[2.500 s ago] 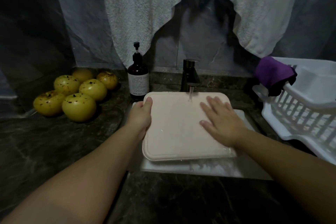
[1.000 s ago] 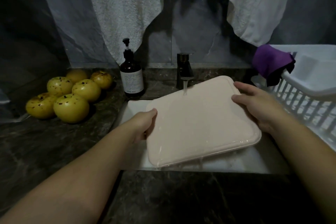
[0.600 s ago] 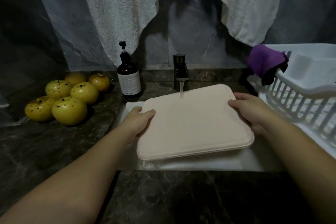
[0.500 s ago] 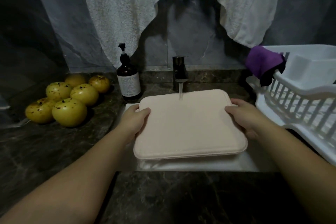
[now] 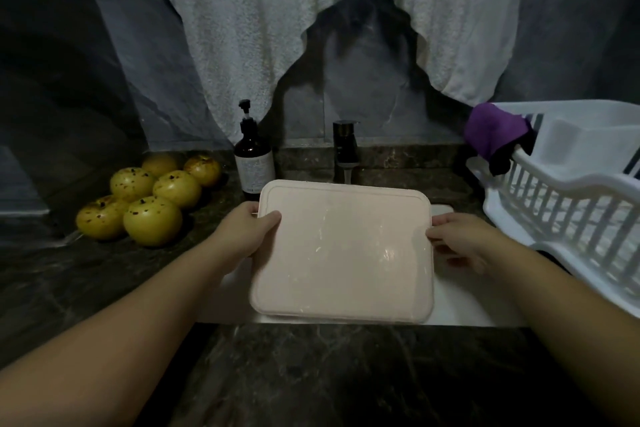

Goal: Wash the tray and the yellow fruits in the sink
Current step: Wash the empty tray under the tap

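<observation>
A pale pink rectangular tray is held over the white sink, wet, its far edge raised toward the black tap, which still runs behind that edge. My left hand grips the tray's left edge with the thumb on top. My right hand holds the right edge, fingers curled round it. Several yellow fruits with dark specks lie in a cluster on the dark counter at the left, apart from both hands.
A brown pump bottle stands left of the tap. A white dish rack sits on the right with a purple cloth draped on its corner. White towels hang on the wall behind. Dark marble counter runs along the front.
The tray has been lifted and tipped up toward me, so the water stream now falls behind its far edge. Both hands stay on its side edges.
</observation>
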